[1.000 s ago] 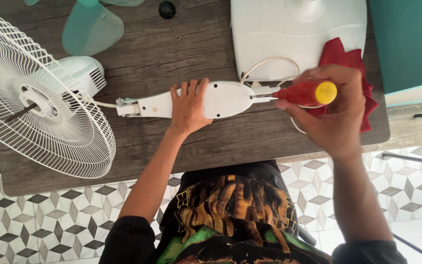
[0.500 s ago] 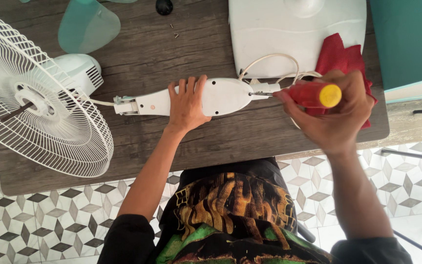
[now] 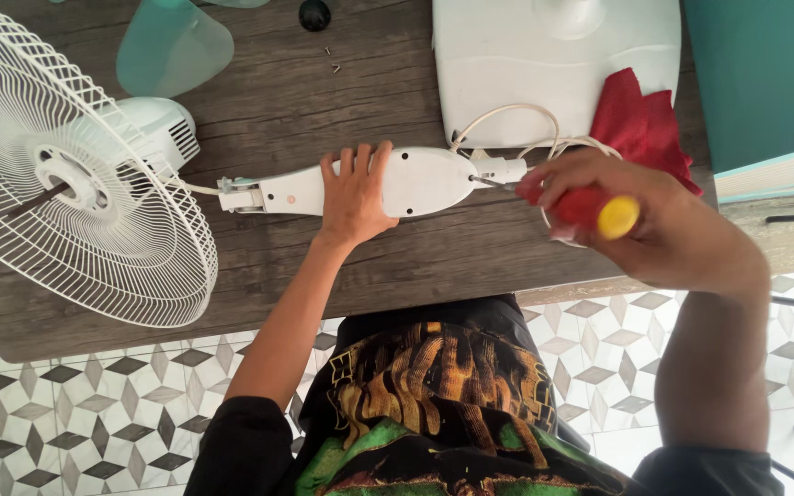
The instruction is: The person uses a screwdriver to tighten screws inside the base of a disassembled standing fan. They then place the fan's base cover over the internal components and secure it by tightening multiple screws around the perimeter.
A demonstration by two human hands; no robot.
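Observation:
A white fan neck housing (image 3: 420, 179) lies flat on the dark wooden table (image 3: 277, 101). My left hand (image 3: 356, 193) rests palm down on it, fingers spread. My right hand (image 3: 640, 216) grips a screwdriver with a red handle and yellow cap (image 3: 595, 211). Its metal tip touches the right end of the housing (image 3: 493, 179), where a white cord (image 3: 507, 119) loops out. A thin wire runs from the housing's left end to the white fan motor (image 3: 153, 129) behind the wire grille (image 3: 75, 174).
A white fan base (image 3: 553, 69) lies at the back right with a red cloth (image 3: 640, 124) on its corner. A translucent green blade (image 3: 172, 46), a black knob (image 3: 314, 14) and small screws (image 3: 331, 60) sit at the back. Patterned tile floor shows below the table edge.
My right hand has shifted the screwdriver slightly lower, its tip staying at the housing's right end. My left hand stays pressed on the housing.

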